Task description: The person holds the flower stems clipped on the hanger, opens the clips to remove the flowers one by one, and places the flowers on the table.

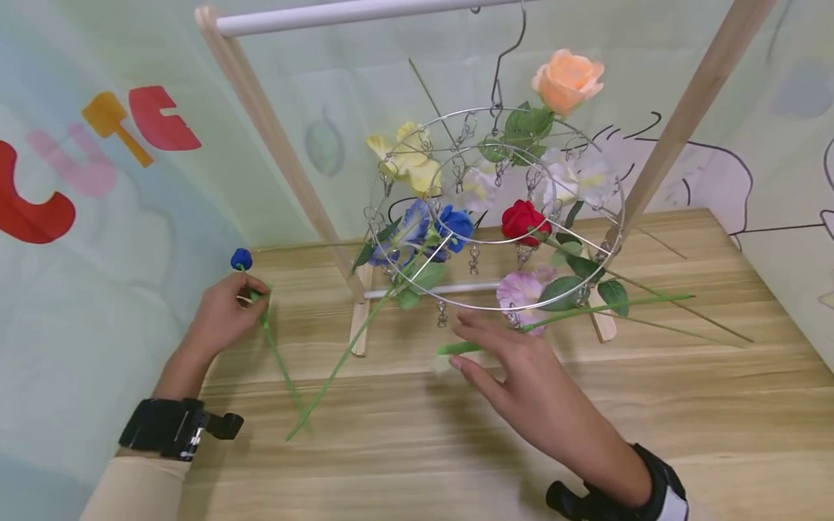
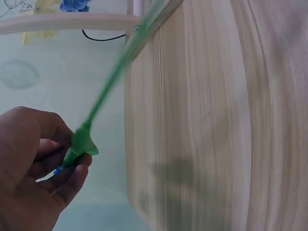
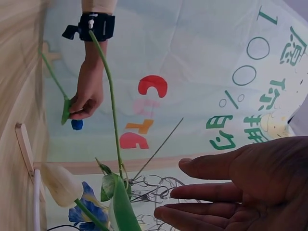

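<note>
I see left hand (image 1: 221, 315) pinching green-stemmed flower with small blue bud (image 1: 242, 259), frame left; right hand (image 1: 524, 369) spread; red-pink-orange "CUTE" lettering (image 1: 91, 179) upper left.

The left sleeve (image 1: 138, 486) is cream; the left wristband (image 1: 153, 425) black; the right wristband (image 1: 662, 470) black and grey.

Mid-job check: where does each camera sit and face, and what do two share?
Head: worn on the head, facing forward and down at the wire rings and table; left hand and right hand show.
Left wrist: on that wrist, facing the green stem its hand pinches; only the left hand shows.
Right wrist: on that wrist, facing past the right hand toward the backdrop; the left hand and its wristband also show.
Shared: head and right wrist both show the left hand, the blue flower it holds and the CUTE lettering.
</note>
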### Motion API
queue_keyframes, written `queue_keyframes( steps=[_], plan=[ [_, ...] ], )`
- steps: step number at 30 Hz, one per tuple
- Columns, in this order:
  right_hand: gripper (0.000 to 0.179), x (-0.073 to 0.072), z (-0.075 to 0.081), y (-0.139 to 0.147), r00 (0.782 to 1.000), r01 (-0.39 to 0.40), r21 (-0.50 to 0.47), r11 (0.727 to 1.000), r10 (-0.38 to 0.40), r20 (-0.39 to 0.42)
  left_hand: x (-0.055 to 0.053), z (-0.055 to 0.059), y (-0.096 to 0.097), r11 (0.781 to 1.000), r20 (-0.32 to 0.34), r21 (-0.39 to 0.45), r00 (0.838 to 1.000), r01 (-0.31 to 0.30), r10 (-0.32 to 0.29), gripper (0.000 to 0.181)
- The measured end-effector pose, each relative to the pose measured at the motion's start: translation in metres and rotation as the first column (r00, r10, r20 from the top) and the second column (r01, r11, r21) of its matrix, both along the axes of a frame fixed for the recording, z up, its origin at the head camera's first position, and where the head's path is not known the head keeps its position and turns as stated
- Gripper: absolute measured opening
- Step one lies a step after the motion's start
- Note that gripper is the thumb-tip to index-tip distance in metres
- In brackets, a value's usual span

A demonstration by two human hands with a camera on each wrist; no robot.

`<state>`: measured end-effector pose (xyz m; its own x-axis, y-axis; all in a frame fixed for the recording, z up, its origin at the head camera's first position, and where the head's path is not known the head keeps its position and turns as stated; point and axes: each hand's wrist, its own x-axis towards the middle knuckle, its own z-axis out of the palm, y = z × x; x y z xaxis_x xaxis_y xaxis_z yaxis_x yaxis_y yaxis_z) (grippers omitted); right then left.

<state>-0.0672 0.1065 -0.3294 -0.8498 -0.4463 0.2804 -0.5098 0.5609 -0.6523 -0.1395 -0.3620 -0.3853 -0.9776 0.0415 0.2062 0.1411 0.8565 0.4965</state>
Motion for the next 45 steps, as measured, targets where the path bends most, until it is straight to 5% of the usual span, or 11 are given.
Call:
queue_keyframes(
  steps=[12, 22, 34, 40, 45],
  plan=[
    [0.028, 0.006, 0.004, 0.005, 0.998, -0.061, -0.055, 0.997, 0.060, -0.015, -0.031, -0.004, -0.027, 0.992, 0.174, -0.110, 0.984, 0.060, -0.040, 0.026],
    [0.018, 0.015, 0.016, 0.014, 0.996, -0.084, -0.125, 0.989, 0.087, 0.020, -0.051, -0.019, -0.038, 0.973, 0.195, -0.225, 0.981, 0.057, -0.012, 0.033],
    [0.030, 0.023, 0.035, 0.036, 0.985, 0.035, -0.141, 0.989, -0.058, -0.163, -0.060, -0.039, -0.038, 0.957, 0.172, -0.255, 0.968, -0.136, 0.183, 0.032],
    [0.038, 0.025, 0.041, 0.045, 0.951, 0.121, -0.154, 0.981, -0.159, -0.267, -0.059, -0.046, -0.041, 0.949, 0.130, -0.230, 0.959, -0.217, 0.251, 0.033],
    [0.038, 0.024, 0.042, 0.048, 0.921, 0.208, -0.120, 0.971, -0.236, -0.311, -0.059, -0.050, -0.044, 0.947, 0.113, -0.235, 0.961, -0.221, 0.252, 0.032]
  ],
)
